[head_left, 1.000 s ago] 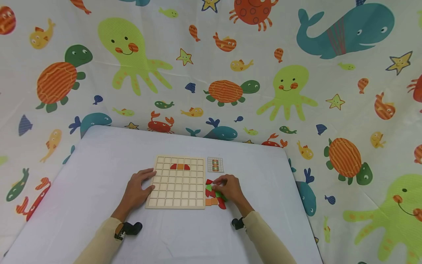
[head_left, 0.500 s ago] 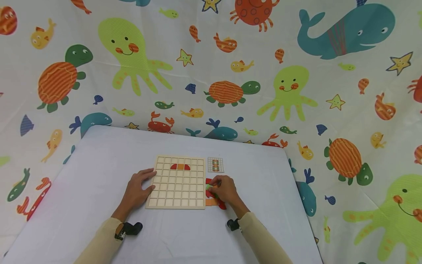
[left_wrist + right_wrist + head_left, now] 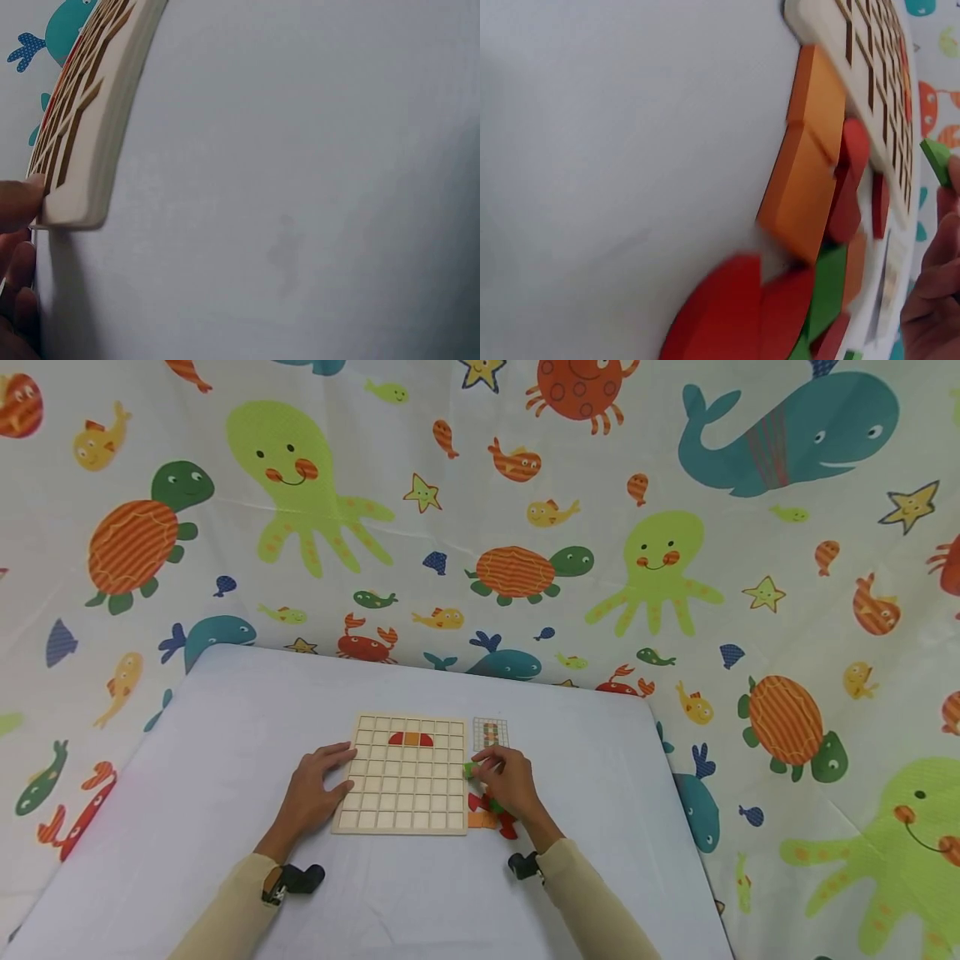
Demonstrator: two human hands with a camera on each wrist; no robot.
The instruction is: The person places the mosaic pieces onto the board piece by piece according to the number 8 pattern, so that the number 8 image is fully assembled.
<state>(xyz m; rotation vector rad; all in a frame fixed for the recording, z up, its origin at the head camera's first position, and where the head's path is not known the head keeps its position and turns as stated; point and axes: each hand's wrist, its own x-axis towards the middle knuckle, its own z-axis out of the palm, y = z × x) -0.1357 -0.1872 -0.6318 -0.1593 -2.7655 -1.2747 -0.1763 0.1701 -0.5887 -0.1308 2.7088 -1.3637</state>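
Observation:
My right hand (image 3: 510, 781) pinches a small green block (image 3: 936, 160) between thumb and fingertips. In the head view it is close to the right edge of a wooden grid board (image 3: 401, 785). Along the board's left side rests my left hand (image 3: 309, 789), its fingers and thumb touching the edge; the left wrist view shows the thumb (image 3: 21, 204) on the rim. Two red quarter-round blocks flank an orange square (image 3: 412, 739) in the board's second row from the far side. Below my right hand lie loose blocks, among them orange squares (image 3: 801, 191) and red quarter-rounds (image 3: 720, 311).
A small card (image 3: 480, 731) with a printed grid pattern lies right of the board's far corner, partly covered by my right hand. White cloth covers the table (image 3: 247, 718). A curtain printed with sea animals (image 3: 517, 571) hangs behind it.
My right hand has moved up and away from the loose blocks toward the card, carrying the green block out of the pile. The left hand and the board stay in place.

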